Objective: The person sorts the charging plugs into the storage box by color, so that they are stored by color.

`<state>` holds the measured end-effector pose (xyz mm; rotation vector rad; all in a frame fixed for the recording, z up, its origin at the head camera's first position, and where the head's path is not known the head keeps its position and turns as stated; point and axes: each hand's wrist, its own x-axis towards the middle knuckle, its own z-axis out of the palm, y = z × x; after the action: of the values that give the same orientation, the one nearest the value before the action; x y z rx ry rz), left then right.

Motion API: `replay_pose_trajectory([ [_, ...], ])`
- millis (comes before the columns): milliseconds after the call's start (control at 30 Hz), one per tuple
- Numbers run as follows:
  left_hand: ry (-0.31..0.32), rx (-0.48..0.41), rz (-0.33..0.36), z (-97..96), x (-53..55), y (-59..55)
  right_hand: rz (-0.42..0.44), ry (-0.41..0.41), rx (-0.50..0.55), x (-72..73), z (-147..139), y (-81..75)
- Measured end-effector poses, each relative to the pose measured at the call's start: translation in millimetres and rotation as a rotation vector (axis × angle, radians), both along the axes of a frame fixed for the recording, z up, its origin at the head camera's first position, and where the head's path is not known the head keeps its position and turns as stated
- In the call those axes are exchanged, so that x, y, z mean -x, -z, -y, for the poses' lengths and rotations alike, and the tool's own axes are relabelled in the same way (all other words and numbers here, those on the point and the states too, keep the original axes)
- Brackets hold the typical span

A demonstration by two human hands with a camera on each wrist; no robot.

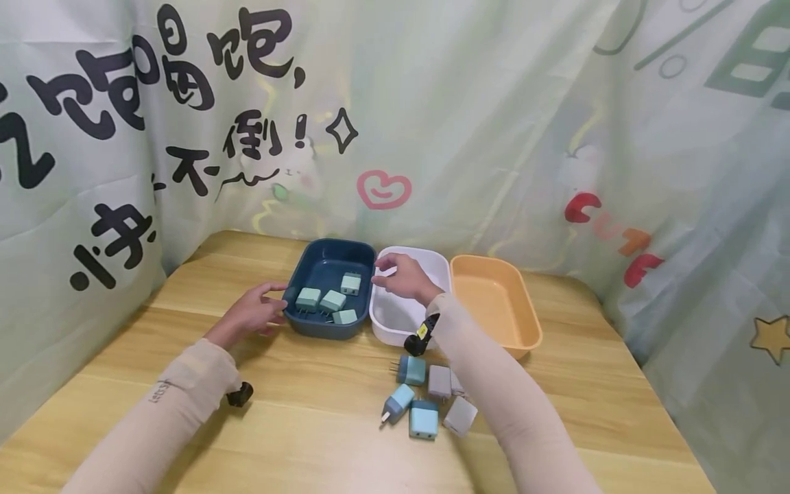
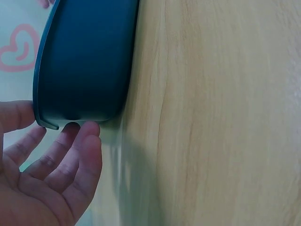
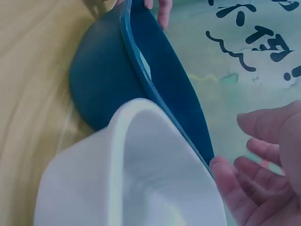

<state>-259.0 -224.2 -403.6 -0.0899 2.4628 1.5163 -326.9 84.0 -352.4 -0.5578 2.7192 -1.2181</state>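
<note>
A dark blue bin (image 1: 329,332) stands at the left of a row of bins, with several pale green plug adapters (image 1: 333,300) lying in it. My left hand (image 1: 254,310) touches this bin's left end. In the left wrist view its thumb meets the rim and the other fingers (image 2: 89,162) lie loosely bent against the outer wall. My right hand (image 1: 404,276) is over the white bin (image 1: 387,336), its fingertips close by the blue bin's right rim. The right wrist view shows nothing between that thumb and fingers; whether a fingertip touches the rim is unclear.
An orange bin (image 1: 532,322) stands right of the white one. In front of the bins, blue plug adapters (image 1: 423,418) and light grey ones (image 1: 460,416) lie on the wooden table (image 1: 296,425), partly behind my right sleeve. A printed curtain (image 1: 469,137) hangs behind.
</note>
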Motion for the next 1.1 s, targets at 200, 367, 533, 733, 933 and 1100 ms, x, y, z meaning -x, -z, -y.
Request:
replay_pose_trajectory([
  [200, 0.008, 0.005, 0.002, 2.3, 0.0, 1.4, 0.014, -0.004, 0.057, -14.5, -23, 0.7],
  [367, 0.005, -0.007, 0.015, 3.7, -1.0, 2.8, 0.037, -0.034, 0.091, -33.6, -44, 5.6],
  [533, 0.008, -0.003, 0.017, 4.6, -1.1, 3.0, 0.067, -0.059, 0.085, -59.3, -63, 8.3],
  [733, 0.027, -0.011, 0.01, 1.8, 0.9, 1.4, 0.086, -0.137, 0.106, -92.3, -89, 17.5],
  [933, 0.027, -0.016, -0.004, 0.2, 0.2, 1.4, 0.084, -0.247, 0.096, -120.9, -105, 32.3],
  [1100, 0.035, -0.026, -0.013, 0.8, -1.0, 0.7, 0.085, -0.305, 0.08, -138.4, -110, 41.9],
])
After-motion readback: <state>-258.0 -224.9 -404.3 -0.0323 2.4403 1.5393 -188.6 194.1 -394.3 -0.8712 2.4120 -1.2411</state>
